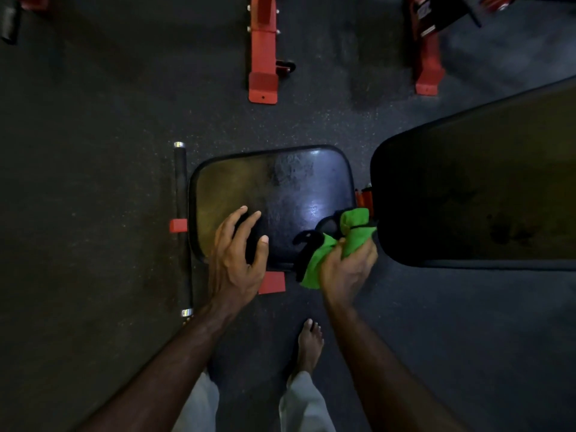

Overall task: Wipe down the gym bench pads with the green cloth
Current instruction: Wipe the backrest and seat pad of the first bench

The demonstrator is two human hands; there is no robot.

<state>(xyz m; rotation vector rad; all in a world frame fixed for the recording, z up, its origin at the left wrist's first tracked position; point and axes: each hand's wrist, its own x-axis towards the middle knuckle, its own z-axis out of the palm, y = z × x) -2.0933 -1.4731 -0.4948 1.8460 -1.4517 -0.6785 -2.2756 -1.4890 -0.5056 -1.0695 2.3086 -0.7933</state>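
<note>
The black seat pad [280, 182] of a gym bench lies in the middle, shiny and streaked on its right half. The long black back pad [467, 188] slopes up to the right. My right hand [349, 269] grips the bunched green cloth [336, 244] at the seat pad's near right corner, close to the gap between the pads. A black strip runs across the cloth. My left hand [237, 254] hovers over or rests on the seat pad's near edge, with fingers spread and loosely bent, holding nothing.
A black bar with chrome ends [182, 226] lies on the floor left of the seat. Red bench frame parts [271, 282] show under the pad. Red machine feet [263, 57] [427, 57] stand farther back on the dark rubber floor. My bare foot [308, 344] stands below.
</note>
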